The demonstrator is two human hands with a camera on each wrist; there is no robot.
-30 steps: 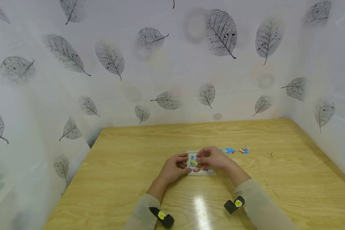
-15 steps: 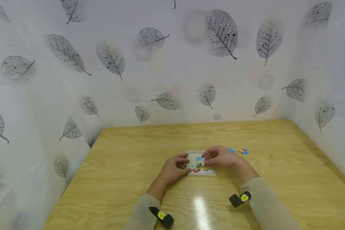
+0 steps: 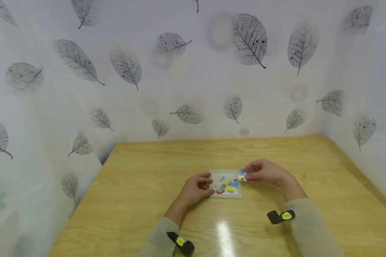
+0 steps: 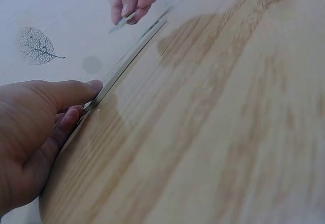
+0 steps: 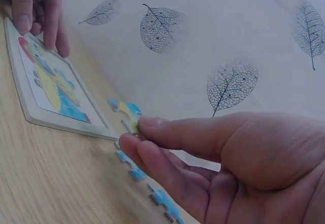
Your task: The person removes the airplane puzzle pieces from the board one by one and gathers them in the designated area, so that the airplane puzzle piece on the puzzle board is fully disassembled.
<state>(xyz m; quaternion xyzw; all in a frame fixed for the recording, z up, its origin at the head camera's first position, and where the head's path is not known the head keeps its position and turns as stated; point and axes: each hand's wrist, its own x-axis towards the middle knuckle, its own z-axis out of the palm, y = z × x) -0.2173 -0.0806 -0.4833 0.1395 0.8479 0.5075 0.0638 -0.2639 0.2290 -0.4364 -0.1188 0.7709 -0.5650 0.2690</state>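
Observation:
Flat on the table lies a pale puzzle tray, a partly assembled yellow and blue airplane picture inside it. My left hand holds the tray by its left side, thumb at the near corner and fingers further up that edge. Pinched between the thumb and fingers of my right hand is a blue and yellow jigsaw piece, raised by the tray's right edge. In the right wrist view, more blue jigsaw pieces lie on the table below the right hand; in the head view that hand hides them.
The wooden table carries the tray. White cloth printed with grey leaves hangs behind the table and along both sides. Each sleeve wears a black strap at the wrist.
My right hand has moved right, carrying the jigsaw piece from over the picture to the tray's right edge. More of the airplane shows now. The left hand stays on the tray.

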